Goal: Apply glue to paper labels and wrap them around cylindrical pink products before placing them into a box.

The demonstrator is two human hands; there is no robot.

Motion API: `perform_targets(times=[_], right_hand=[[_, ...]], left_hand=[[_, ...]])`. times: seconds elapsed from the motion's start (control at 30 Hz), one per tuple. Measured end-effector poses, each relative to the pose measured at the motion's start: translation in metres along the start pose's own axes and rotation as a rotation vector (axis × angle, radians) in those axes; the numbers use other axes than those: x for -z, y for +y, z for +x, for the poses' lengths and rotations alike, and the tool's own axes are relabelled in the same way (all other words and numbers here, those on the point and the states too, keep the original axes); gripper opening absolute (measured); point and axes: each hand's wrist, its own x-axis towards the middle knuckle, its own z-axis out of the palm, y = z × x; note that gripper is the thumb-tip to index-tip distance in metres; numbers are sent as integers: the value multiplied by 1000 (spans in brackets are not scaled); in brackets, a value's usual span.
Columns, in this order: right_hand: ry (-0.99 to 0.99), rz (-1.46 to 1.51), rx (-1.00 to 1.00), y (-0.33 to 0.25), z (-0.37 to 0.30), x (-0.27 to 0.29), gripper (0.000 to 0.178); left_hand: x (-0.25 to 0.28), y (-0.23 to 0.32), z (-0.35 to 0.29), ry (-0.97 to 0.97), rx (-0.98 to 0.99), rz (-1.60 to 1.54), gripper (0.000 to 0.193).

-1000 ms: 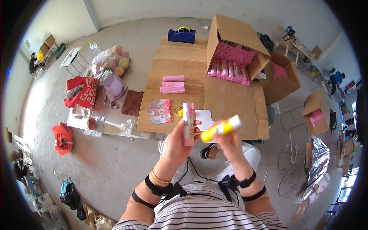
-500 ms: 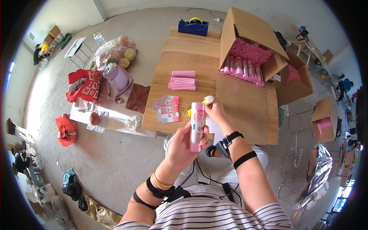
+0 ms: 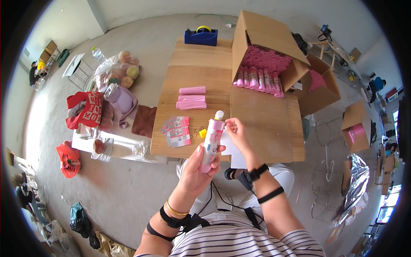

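Observation:
My left hand (image 3: 198, 168) is wrapped around a pink roll (image 3: 212, 143) with a printed label band, held tilted above the near table edge. My right hand (image 3: 236, 135) is beside the roll's upper end, its fingers loosely bent and apart with nothing visible in them. Just beyond the roll's top stands a small yellow bottle with a white cap (image 3: 219, 115), its lower part hidden. Left of the roll lies a small yellow object (image 3: 202, 133). Printed label cards (image 3: 177, 132) are spread on the table, with several pink rolls (image 3: 191, 102) lying behind them.
An open carton (image 3: 274, 32) packed with pink rolls lies on the table's right side. At the far edge sits a blue tape dispenser (image 3: 201, 37). White paper (image 3: 238, 161) pokes out below my right hand. Bags and a lavender cap (image 3: 121, 99) occupy the left bench.
My right hand has let go of the white-capped yellow bottle and moved back toward me. The roll in my left hand has tilted. The whole view has shifted slightly.

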Motion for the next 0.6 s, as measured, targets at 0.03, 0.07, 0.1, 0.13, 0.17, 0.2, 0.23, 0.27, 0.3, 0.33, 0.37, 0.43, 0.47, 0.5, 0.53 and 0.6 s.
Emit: perform_targets(times=[0.03,0.07,0.1,0.13,0.17,0.2,0.23,0.27,0.3,0.33,0.37,0.43,0.47,0.5,0.53,0.6], right_hand=[[-94,264,-110,-14,-9,6,17],[-234,484,-214,-58,-23,12,20],[-346,640,-265,-91,-35,24,28],[-378,709,-225,-121,-51,30,29],[-404,773,-182,-139,-65,33,31],[-409,632,-157,-132,-73,35,35],[-323,441,-78,-127,-79,36,35],[-236,250,-4,-123,-83,40,35],[-172,210,17,-127,-84,46,31],[-40,243,-32,-133,-88,59,29],[153,199,47,-122,-89,75,30],[453,506,347,-195,-80,119,18],[623,358,530,-205,-77,144,16],[630,396,561,-194,-74,146,16],[634,438,597,-166,-64,139,16],[-51,33,-156,-71,-62,115,41]], left_hand=[[-1,-1,1,56,-1,16,42],[2,0,-2,127,-11,36,38],[3,-3,-1,109,2,37,38],[7,-8,1,171,15,108,39],[9,-14,5,225,30,178,40],[11,-21,8,194,50,181,40],[15,-26,10,248,83,236,37],[16,-31,11,302,114,292,34],[12,-34,12,285,114,342,34],[14,-37,12,264,119,346,34],[18,-38,13,276,112,338,35],[29,-34,12,347,125,344,34],[30,-34,11,335,141,345,34],[33,-33,13,328,131,352,32],[34,-32,17,323,115,359,30],[31,-31,27,225,96,417,31]])
